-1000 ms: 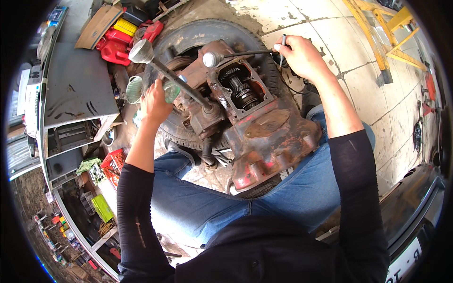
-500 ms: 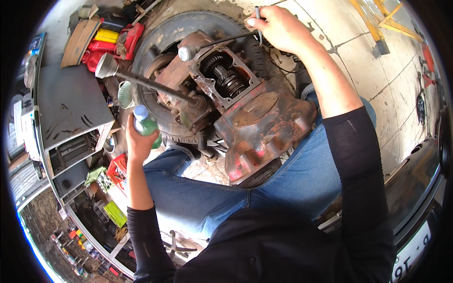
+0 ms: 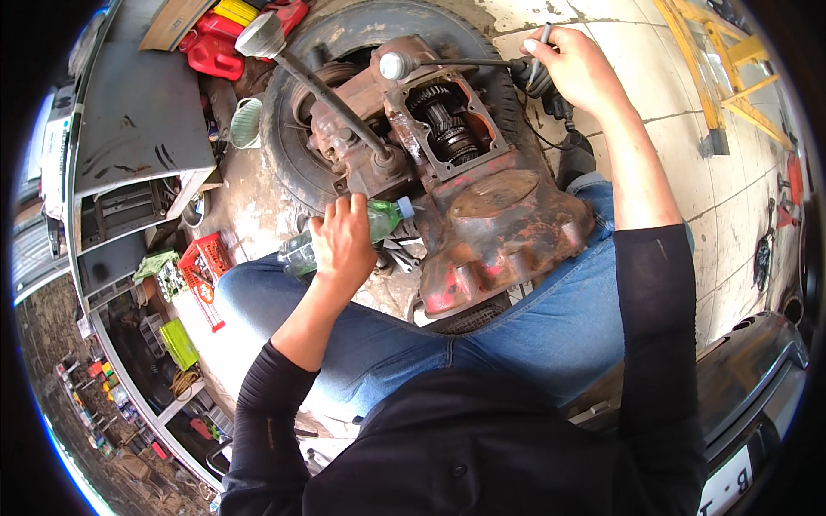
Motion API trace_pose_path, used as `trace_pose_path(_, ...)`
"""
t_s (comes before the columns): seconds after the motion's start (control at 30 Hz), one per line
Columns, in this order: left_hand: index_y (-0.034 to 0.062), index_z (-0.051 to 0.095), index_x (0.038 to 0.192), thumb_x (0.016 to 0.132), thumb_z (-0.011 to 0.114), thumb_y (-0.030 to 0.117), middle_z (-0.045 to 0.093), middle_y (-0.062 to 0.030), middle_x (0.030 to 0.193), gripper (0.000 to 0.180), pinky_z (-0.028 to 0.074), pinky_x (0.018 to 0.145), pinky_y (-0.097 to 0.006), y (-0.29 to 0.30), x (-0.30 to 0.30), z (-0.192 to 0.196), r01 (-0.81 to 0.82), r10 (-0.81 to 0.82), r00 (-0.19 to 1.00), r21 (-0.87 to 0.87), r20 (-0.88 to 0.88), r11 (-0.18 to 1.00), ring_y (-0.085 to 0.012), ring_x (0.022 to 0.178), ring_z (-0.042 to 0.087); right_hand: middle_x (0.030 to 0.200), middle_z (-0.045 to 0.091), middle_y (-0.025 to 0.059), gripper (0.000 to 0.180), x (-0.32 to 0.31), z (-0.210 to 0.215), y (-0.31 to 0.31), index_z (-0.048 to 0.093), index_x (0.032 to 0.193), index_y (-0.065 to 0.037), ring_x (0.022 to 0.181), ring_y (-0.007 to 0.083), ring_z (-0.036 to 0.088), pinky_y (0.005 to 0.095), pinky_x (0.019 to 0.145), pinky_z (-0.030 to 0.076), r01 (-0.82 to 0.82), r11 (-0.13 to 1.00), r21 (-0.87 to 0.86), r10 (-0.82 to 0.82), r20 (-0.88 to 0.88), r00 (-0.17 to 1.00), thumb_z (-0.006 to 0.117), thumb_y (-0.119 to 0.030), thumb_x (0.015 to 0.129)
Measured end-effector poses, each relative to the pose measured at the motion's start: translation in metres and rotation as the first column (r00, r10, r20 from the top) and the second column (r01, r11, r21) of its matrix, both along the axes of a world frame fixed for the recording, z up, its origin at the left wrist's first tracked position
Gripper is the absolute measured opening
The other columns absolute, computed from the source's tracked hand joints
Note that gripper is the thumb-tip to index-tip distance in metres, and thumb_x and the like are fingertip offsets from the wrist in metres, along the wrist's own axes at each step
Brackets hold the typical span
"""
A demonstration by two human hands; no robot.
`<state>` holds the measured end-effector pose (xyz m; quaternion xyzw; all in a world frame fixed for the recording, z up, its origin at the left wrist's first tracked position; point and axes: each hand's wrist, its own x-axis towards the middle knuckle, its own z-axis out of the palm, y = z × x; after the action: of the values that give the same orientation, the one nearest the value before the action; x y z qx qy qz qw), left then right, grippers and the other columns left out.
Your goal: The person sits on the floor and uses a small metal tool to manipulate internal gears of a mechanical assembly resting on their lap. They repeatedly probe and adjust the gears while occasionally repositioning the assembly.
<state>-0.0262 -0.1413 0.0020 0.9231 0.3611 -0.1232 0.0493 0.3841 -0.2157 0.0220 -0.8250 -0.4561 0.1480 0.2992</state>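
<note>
Now lowered beside gearbox (image 3: 482,185), left hand (image 3: 342,241) closed round tilted plastic bottle (image 3: 344,234), right hand (image 3: 575,69) gripping thin metal tool (image 3: 540,47) above tyre (image 3: 297,146).

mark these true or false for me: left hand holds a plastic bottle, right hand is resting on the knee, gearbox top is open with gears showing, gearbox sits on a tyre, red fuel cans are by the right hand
1. The left hand holds a clear plastic bottle. True.
2. The right hand rests on the knee. False: it is raised beyond the gearbox, gripping a thin metal tool.
3. The rusty gearbox is open on top, with gears showing. True.
4. The gearbox sits on a tyre. True.
5. The red fuel cans lie beside the right hand. False: they are at the upper left, near the knob of the long lever.
</note>
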Motion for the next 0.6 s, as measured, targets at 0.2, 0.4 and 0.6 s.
trace_pose_path(0.2,0.0083,0.058,0.122,0.066,0.083,0.003,0.066,-0.0118,0.109,0.062,0.049,0.09,-0.053,0.001,0.004,-0.001,0.082,-0.083,0.994,-0.014,-0.076,0.997,-0.0333,0.11,0.067,0.105,0.078,0.0158,0.036,0.0,-0.002,0.001,0.077,0.118,-0.007,0.1,0.0295,0.075,0.0424,0.092,0.055,0.002,1.0,-0.001,-0.002,-0.025,1.0,0.066,-0.039,0.105)
trace_pose_path(0.4,0.0118,0.06,0.122,0.069,0.081,-0.001,0.066,-0.0108,0.108,0.059,0.048,0.091,-0.052,0.005,-0.005,-0.003,0.138,-0.14,0.99,-0.101,-0.01,0.985,-0.0325,0.109,0.066,0.109,0.08,0.0127,0.034,-0.002,0.006,0.0,0.077,0.117,-0.005,0.107,0.024,0.075,0.038,0.097,0.053,0.005,0.997,-0.072,-0.007,-0.018,1.0,0.066,-0.035,0.106)
trace_pose_path(0.6,0.0129,0.06,0.124,0.07,0.078,-0.003,0.066,-0.0112,0.108,0.059,0.047,0.09,-0.054,0.006,-0.003,0.0,0.109,-0.112,0.993,-0.082,-0.03,0.991,-0.0326,0.11,0.066,0.109,0.08,0.0128,0.034,-0.003,0.008,0.001,0.077,0.116,-0.005,0.106,0.0237,0.075,0.0378,0.096,0.053,-0.002,0.996,-0.087,0.0,-0.02,1.0,0.066,-0.035,0.106)
